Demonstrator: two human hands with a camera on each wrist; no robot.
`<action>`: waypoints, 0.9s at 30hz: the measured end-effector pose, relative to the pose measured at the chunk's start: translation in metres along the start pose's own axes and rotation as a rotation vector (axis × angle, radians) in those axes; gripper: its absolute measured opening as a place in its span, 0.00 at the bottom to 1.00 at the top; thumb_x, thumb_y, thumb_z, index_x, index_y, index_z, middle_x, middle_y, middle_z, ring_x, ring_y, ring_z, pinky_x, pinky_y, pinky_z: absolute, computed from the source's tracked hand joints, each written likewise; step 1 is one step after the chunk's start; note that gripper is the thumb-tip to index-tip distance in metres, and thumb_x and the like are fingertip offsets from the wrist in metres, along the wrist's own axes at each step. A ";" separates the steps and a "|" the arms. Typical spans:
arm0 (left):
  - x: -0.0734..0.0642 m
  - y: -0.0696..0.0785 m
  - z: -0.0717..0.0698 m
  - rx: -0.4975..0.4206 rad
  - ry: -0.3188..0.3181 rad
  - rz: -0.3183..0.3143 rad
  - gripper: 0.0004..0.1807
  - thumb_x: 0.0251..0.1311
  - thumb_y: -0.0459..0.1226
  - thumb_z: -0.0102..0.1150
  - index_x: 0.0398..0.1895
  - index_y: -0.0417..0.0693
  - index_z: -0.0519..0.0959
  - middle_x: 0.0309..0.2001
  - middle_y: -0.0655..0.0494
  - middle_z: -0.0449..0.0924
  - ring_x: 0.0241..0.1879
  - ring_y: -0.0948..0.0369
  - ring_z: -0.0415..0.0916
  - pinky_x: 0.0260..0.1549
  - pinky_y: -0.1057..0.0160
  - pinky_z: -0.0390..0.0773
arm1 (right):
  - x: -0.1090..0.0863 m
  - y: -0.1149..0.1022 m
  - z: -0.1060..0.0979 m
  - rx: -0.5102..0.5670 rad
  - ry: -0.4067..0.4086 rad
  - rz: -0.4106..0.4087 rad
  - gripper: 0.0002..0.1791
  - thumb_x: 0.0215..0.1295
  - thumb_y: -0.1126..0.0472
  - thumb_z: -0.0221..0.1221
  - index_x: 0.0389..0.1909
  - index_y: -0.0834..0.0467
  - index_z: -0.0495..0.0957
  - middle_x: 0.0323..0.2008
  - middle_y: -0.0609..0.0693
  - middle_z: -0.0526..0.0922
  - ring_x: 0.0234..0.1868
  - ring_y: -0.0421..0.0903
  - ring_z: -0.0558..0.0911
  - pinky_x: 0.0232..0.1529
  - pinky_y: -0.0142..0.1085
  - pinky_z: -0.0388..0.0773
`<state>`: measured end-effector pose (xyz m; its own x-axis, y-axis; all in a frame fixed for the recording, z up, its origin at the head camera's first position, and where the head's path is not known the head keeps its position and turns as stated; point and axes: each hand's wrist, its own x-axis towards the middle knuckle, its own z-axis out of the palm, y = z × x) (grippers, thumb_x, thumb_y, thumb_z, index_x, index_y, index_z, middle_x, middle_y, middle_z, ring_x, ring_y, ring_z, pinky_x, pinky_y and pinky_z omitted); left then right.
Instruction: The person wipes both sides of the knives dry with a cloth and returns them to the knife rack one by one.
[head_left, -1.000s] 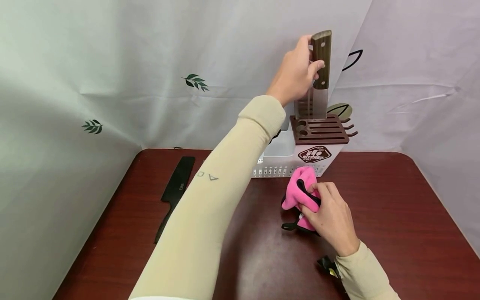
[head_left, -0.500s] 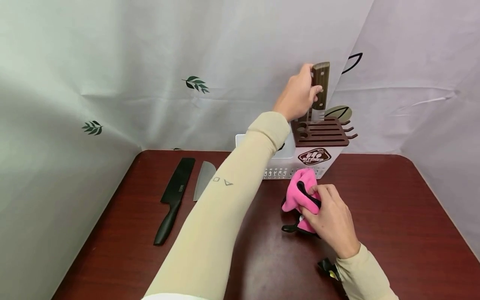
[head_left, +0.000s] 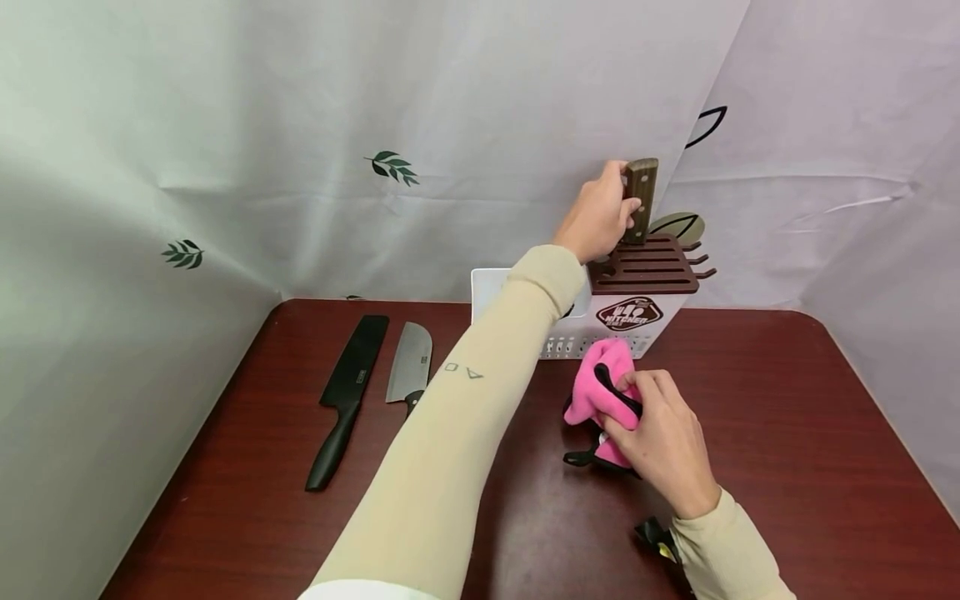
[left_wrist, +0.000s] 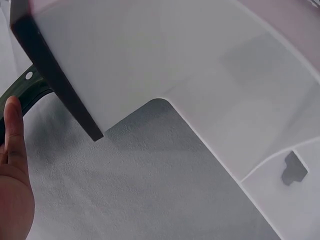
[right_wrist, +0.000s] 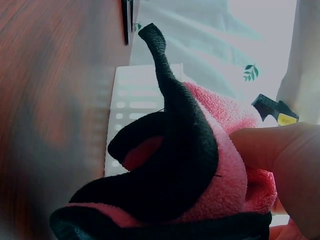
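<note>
My left grip [head_left: 597, 215] holds the likely stiff, heavy knife [head_left: 642, 190] by its handle [head_left: 643, 177]. My right grip [head_left: 667, 437] pinches seemingly soft cloth [head_left: 606, 385].

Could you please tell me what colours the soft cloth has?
The cloth is pink with black trim, seen best in the right wrist view.

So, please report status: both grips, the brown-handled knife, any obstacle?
Left grip holding brown-handled knife at slotted holder, blade out of sight. Right grip pinching pink cloth in front of holder. No obstacle visible around the knife.
</note>
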<state>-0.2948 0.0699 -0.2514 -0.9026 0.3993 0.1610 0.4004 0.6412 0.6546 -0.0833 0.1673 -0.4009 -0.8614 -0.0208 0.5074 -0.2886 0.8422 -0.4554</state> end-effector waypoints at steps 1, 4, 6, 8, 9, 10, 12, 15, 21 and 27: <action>0.000 -0.001 0.000 -0.003 0.002 -0.002 0.31 0.77 0.40 0.46 0.78 0.48 0.51 0.42 0.58 0.81 0.38 0.69 0.79 0.41 0.73 0.73 | 0.000 0.000 0.000 0.000 0.000 0.000 0.25 0.39 0.64 0.79 0.38 0.59 0.76 0.38 0.56 0.75 0.35 0.53 0.78 0.31 0.53 0.76; 0.000 -0.003 -0.002 -0.009 -0.008 0.010 0.32 0.77 0.41 0.46 0.78 0.48 0.49 0.42 0.57 0.82 0.39 0.67 0.80 0.43 0.72 0.74 | 0.001 0.000 0.000 -0.001 -0.002 -0.001 0.25 0.39 0.64 0.79 0.38 0.59 0.76 0.38 0.56 0.75 0.35 0.53 0.78 0.31 0.53 0.76; -0.002 -0.006 -0.004 0.004 -0.020 0.023 0.33 0.77 0.42 0.46 0.79 0.49 0.48 0.48 0.54 0.82 0.45 0.65 0.80 0.47 0.72 0.73 | 0.001 0.001 0.000 -0.001 -0.004 0.001 0.25 0.39 0.64 0.79 0.38 0.59 0.76 0.39 0.56 0.75 0.35 0.53 0.78 0.31 0.53 0.76; -0.005 -0.010 -0.006 0.028 -0.028 0.052 0.35 0.76 0.43 0.47 0.80 0.48 0.47 0.56 0.52 0.81 0.53 0.63 0.78 0.54 0.72 0.72 | 0.001 0.001 0.000 -0.001 -0.007 0.003 0.25 0.39 0.64 0.79 0.38 0.59 0.76 0.39 0.56 0.75 0.35 0.53 0.78 0.31 0.53 0.76; -0.008 -0.013 -0.008 0.045 -0.025 0.078 0.35 0.76 0.43 0.47 0.79 0.47 0.47 0.59 0.52 0.79 0.57 0.63 0.77 0.57 0.72 0.70 | 0.001 0.001 -0.001 -0.001 -0.008 0.004 0.25 0.39 0.64 0.79 0.38 0.59 0.76 0.39 0.56 0.75 0.35 0.53 0.78 0.31 0.53 0.76; -0.010 -0.015 -0.009 0.056 -0.021 0.095 0.35 0.76 0.44 0.48 0.80 0.47 0.47 0.63 0.52 0.77 0.60 0.63 0.75 0.59 0.72 0.68 | 0.001 0.001 -0.001 0.000 -0.009 0.005 0.25 0.39 0.64 0.79 0.38 0.59 0.76 0.39 0.56 0.75 0.35 0.53 0.78 0.31 0.53 0.76; -0.017 -0.021 -0.013 0.057 -0.003 0.138 0.34 0.76 0.43 0.48 0.79 0.47 0.50 0.66 0.53 0.73 0.63 0.63 0.73 0.60 0.72 0.68 | 0.001 0.002 -0.001 0.001 -0.007 0.007 0.25 0.39 0.64 0.79 0.38 0.59 0.76 0.38 0.56 0.75 0.35 0.53 0.78 0.31 0.53 0.75; -0.031 -0.031 -0.020 0.043 0.048 0.199 0.31 0.76 0.41 0.48 0.77 0.45 0.56 0.65 0.52 0.74 0.60 0.63 0.75 0.58 0.72 0.70 | 0.000 0.002 -0.002 0.002 -0.005 0.008 0.25 0.39 0.64 0.79 0.38 0.59 0.76 0.38 0.56 0.75 0.35 0.53 0.78 0.31 0.53 0.75; -0.068 -0.053 -0.043 0.056 0.152 0.210 0.30 0.75 0.43 0.52 0.75 0.44 0.61 0.65 0.49 0.74 0.60 0.59 0.75 0.61 0.66 0.68 | -0.001 0.002 -0.003 -0.001 0.001 0.007 0.25 0.39 0.63 0.79 0.38 0.59 0.76 0.38 0.55 0.75 0.34 0.53 0.78 0.30 0.53 0.75; -0.104 -0.075 -0.064 0.094 0.221 0.172 0.31 0.74 0.44 0.53 0.75 0.42 0.60 0.67 0.47 0.70 0.63 0.54 0.72 0.63 0.56 0.67 | 0.000 0.003 -0.002 0.002 0.003 -0.009 0.25 0.39 0.63 0.79 0.38 0.59 0.76 0.38 0.55 0.75 0.33 0.53 0.78 0.30 0.53 0.76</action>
<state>-0.2408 -0.0614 -0.2701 -0.8288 0.3615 0.4271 0.5539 0.6386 0.5343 -0.0833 0.1707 -0.4003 -0.8575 -0.0266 0.5139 -0.2973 0.8407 -0.4526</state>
